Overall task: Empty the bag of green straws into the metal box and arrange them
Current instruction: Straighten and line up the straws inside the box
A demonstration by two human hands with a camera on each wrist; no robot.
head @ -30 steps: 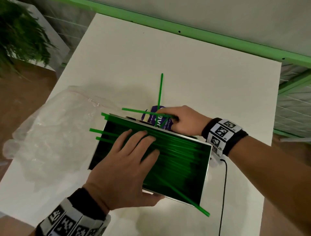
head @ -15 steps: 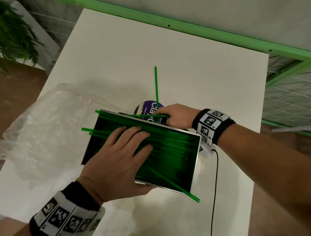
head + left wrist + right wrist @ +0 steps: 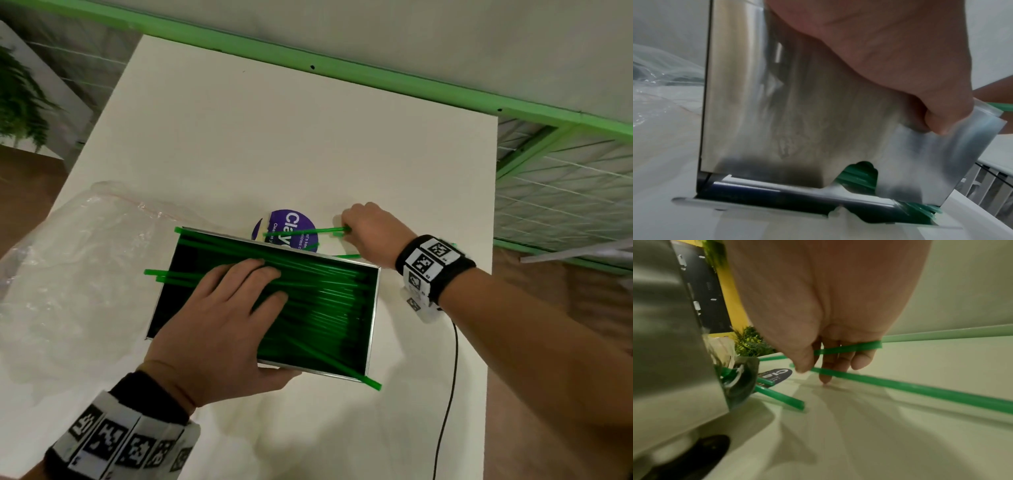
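The metal box [image 3: 374,308] sits mid-table, filled with green straws [image 3: 325,298] lying lengthwise. My left hand [image 3: 219,318] lies flat on them, fingers straight, thumb [image 3: 931,105] pressed against the near outer wall [image 3: 818,113]. Two straws [image 3: 161,274] stick out over the left end, and one [image 3: 371,383] pokes past the near right corner. Behind the box, my right hand [image 3: 370,229] pinches loose straws [image 3: 305,233]. In the right wrist view one straw [image 3: 849,348] crosses the fingers and another [image 3: 920,389] lies on the table under them.
The empty clear plastic bag [image 3: 78,260] lies crumpled left of the box. A round purple label [image 3: 291,222] lies behind the box, under the held straws. A black cable [image 3: 452,377] runs down the right side of the white table [image 3: 274,137].
The straw that pointed away across the table behind the box is gone from there. My right hand has shifted right, with straws now lying sideways in its pinch. The left hand stays put.
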